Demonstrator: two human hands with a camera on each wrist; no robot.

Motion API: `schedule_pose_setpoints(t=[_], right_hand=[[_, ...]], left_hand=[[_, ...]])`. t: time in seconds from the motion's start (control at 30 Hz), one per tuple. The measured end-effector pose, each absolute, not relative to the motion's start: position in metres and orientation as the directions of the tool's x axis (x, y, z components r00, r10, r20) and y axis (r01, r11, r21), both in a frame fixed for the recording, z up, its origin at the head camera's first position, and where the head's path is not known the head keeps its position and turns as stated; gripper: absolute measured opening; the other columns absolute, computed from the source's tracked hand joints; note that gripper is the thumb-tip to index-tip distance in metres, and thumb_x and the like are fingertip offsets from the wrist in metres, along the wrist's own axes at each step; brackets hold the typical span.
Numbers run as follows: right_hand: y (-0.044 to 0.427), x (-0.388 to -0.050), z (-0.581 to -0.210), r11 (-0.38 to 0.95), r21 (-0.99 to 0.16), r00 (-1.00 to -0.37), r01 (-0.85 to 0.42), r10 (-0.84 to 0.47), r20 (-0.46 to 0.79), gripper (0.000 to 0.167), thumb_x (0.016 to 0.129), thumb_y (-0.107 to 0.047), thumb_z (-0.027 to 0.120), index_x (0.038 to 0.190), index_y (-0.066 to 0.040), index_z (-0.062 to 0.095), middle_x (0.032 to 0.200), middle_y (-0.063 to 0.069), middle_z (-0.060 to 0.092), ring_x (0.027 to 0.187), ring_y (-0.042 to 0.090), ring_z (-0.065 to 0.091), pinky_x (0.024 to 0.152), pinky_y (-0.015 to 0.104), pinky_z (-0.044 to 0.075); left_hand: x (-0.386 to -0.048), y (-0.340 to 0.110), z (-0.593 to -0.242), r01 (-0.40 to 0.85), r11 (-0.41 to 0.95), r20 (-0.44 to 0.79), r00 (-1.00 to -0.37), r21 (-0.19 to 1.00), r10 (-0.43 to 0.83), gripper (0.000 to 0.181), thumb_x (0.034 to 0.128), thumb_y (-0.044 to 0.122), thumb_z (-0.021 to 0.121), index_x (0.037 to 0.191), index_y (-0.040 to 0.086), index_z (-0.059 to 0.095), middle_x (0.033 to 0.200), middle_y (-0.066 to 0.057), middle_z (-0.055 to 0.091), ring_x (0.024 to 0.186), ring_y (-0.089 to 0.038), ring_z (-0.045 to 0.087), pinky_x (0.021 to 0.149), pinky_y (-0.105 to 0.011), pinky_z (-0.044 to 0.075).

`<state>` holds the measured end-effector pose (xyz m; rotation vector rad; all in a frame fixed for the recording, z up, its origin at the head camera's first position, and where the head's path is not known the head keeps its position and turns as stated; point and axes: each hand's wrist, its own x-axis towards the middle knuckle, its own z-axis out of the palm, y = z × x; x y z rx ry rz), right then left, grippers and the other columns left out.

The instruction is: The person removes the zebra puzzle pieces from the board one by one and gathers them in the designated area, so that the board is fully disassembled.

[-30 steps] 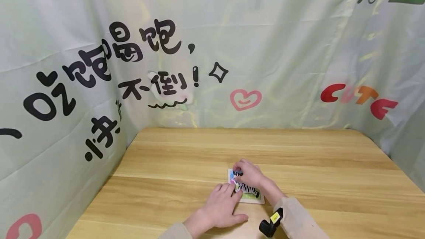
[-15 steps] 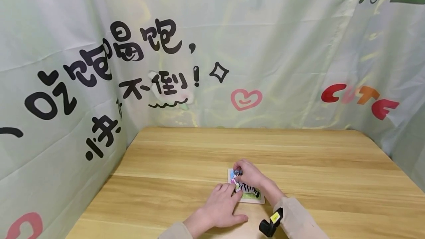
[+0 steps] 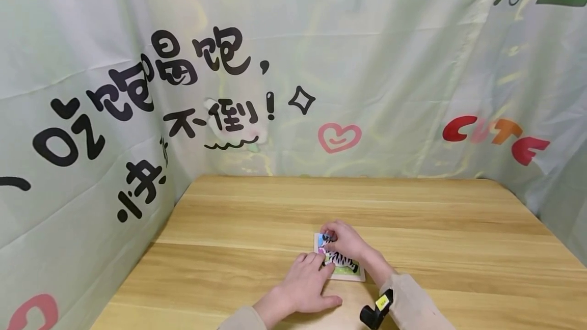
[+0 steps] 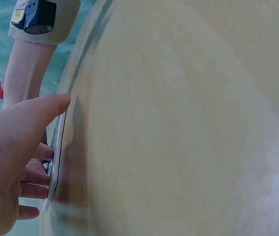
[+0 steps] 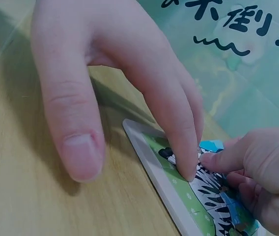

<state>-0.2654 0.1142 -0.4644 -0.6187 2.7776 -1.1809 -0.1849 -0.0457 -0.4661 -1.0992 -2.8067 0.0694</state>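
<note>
A zebra jigsaw puzzle (image 3: 345,271) in a shallow pale tray lies on the table before me. My left hand (image 3: 306,285) rests its outstretched fingertips on the near left part of the picture, thumb spread towards the right. Over the far side, my right hand (image 3: 347,242) has its thumb and fingers bent at the zebra's head, pinching a puzzle piece (image 3: 327,238) there. In the right wrist view the left fingers press on the zebra's striped body, and the right hand (image 5: 269,169) works beside them. The right fingers partly hide the piece.
The wooden table (image 3: 257,208) stretches out around the puzzle. Printed cloth (image 3: 390,65) hangs behind it and along both sides. A black wrist camera (image 3: 377,310) sits on the right sleeve, close to the tabletop.
The left hand stays in place on the puzzle. Small movements of the right fingers and a shift in shine show on the piece at the zebra's head.
</note>
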Motion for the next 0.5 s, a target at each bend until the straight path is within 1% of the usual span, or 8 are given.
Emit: schedule_pose_setpoints(t=[0.2,0.33,0.5], right_hand=[[0.1162,-0.2646,-0.4649,0.574,-0.749,-0.917,-0.332,-0.383,0.113,0.021,0.079,0.002,0.067,0.096,-0.008,0.065,0.081,0.0,0.053,0.074,0.015,0.049,0.068,0.032,0.042],[0.1183,-0.2651,-0.4663,0.541,-0.782,-0.927,-0.31,-0.354,0.123,0.016,0.081,0.002,0.064,0.095,-0.007,0.065,0.077,0.0,0.053,0.072,0.015,0.048,0.066,0.03,0.041],[0.122,-0.2685,-0.4682,0.483,-0.832,-0.94,-0.274,-0.316,0.126,0.012,0.083,0.0,0.063,0.095,-0.004,0.065,0.078,0.001,0.054,0.073,0.015,0.048,0.066,0.029,0.04]], left_hand=[[-0.1842,-0.0462,-0.4668,0.671,0.736,0.099,-0.729,-0.091,0.677,0.072,0.0824,0.07,0.042,0.13,0.017,0.051,0.124,-0.004,0.049,0.114,-0.018,0.044,0.097,-0.036,0.034],[-0.1835,-0.0466,-0.4674,0.674,0.731,0.104,-0.724,-0.106,0.682,0.073,0.0823,0.07,0.041,0.131,0.017,0.051,0.125,-0.004,0.049,0.115,-0.018,0.044,0.097,-0.036,0.034],[-0.1837,-0.0477,-0.4668,0.68,0.722,0.077,-0.719,-0.127,0.69,0.074,0.0835,0.071,0.038,0.134,0.017,0.048,0.13,-0.006,0.047,0.119,-0.018,0.041,0.099,-0.037,0.033]])
